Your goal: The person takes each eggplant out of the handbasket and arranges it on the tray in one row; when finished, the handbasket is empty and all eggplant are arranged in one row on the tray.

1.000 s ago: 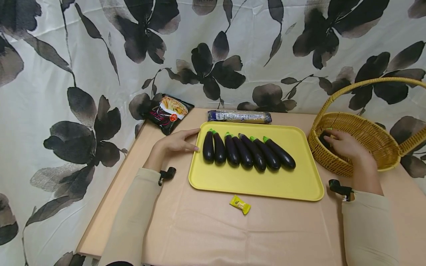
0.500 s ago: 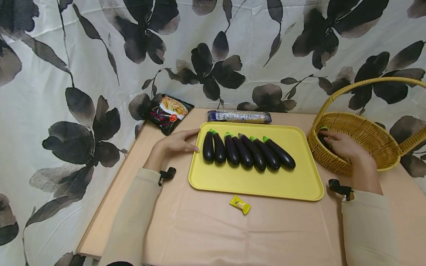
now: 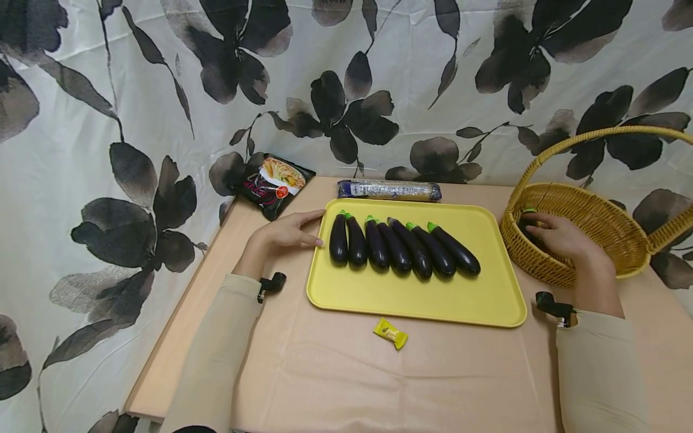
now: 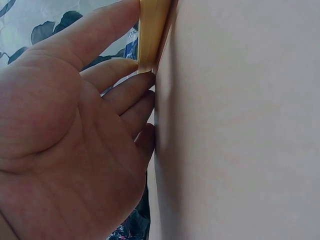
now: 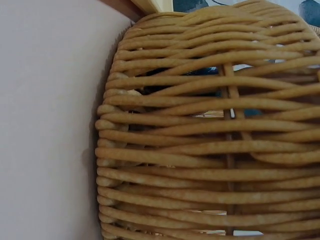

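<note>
Several dark eggplants [image 3: 399, 251] lie side by side in a row on a yellow tray [image 3: 487, 304], stems toward the back. At the tray's left rim, my left hand [image 3: 284, 231] touches the edge with thumb and fingertips, fingers extended; the left wrist view shows this hand [image 4: 75, 135] against the tray edge [image 4: 152, 35]. My right hand [image 3: 568, 239] reaches inside a wicker basket [image 3: 628, 243] and holds another eggplant [image 3: 524, 225], its green stem just showing. In the right wrist view the woven basket wall [image 5: 200, 150] hides that hand.
A long blue-and-clear packet [image 3: 390, 190] lies behind the tray. The black noodle bag [image 3: 277, 185] sits at the back left against the floral curtain [image 3: 346, 72]. In front of the tray is a small yellow wrapped sweet [image 3: 390, 334]. The basket's tall handle [image 3: 541, 157] arches over it.
The eggplant in the basket shifts slightly under my right hand's fingers. My left hand, the tray and the row of eggplants stay where they were.
</note>
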Demonstrator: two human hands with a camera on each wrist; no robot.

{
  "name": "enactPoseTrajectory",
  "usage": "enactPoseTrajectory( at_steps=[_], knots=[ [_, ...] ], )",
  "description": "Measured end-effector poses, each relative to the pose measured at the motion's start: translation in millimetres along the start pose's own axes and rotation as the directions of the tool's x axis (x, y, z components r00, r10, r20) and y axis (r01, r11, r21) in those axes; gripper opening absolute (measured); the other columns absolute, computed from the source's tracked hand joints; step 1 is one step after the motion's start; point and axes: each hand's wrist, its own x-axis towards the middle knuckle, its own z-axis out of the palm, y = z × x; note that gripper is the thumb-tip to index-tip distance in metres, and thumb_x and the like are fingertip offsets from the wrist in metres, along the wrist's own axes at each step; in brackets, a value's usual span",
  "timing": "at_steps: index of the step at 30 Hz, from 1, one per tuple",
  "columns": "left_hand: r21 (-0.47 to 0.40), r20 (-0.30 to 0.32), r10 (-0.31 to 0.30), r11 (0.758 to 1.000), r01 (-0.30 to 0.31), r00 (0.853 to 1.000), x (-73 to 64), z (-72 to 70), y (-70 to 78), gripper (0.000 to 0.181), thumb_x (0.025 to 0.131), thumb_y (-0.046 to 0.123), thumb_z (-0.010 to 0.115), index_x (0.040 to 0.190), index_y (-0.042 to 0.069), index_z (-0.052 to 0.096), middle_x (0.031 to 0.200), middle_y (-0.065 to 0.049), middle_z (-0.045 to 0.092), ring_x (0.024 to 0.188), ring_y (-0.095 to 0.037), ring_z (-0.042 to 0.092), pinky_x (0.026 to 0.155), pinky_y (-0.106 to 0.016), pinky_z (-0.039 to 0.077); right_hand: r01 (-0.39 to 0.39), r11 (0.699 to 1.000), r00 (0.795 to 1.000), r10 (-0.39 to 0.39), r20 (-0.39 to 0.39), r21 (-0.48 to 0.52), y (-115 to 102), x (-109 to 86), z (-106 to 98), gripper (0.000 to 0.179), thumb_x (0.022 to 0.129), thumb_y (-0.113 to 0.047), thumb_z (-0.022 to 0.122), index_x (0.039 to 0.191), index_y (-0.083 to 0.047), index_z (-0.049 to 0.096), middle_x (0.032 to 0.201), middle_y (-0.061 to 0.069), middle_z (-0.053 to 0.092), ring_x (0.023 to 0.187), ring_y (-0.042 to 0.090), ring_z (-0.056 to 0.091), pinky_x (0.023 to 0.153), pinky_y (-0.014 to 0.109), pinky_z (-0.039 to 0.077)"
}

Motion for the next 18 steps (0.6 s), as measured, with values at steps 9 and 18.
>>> enactPoseTrajectory(
  at_steps=[9, 18],
  knots=[
    [0.000, 0.002, -0.006, 1.000, 0.006, 1.000, -0.5, -0.1, 1.4, 0.098, 0.087, 0.047, 0.083, 0.166, 0.022, 0.031, 0.172, 0.000, 0.028, 0.162, -0.022, 0.015, 0.133, -0.046, 0.013, -0.031, 0.999, 0.999, 0.031, 0.020, 0.028, 2.2, -0.8, -3.0, 0.056, 0.114, -0.028, 0.032, 0.160, 0.004, 0.030, 0.160, 0.043, 0.021, 0.148, 0.065, 0.015, 0.115, 0.081, 0.016],
    [0.007, 0.010, -0.006, 1.000, 0.006, 1.000, -0.6, -2.2, 4.0, 0.098, 0.087, 0.048, 0.083, 0.166, 0.022, 0.031, 0.172, 0.000, 0.028, 0.162, -0.023, 0.015, 0.133, -0.047, 0.013, -0.026, 0.999, 1.000, 0.026, -0.010, 0.021, 4.2, -4.1, -4.7, 0.057, 0.114, -0.032, 0.038, 0.158, 0.005, 0.035, 0.157, 0.042, 0.029, 0.143, 0.060, 0.027, 0.113, 0.078, 0.029]
  ],
)
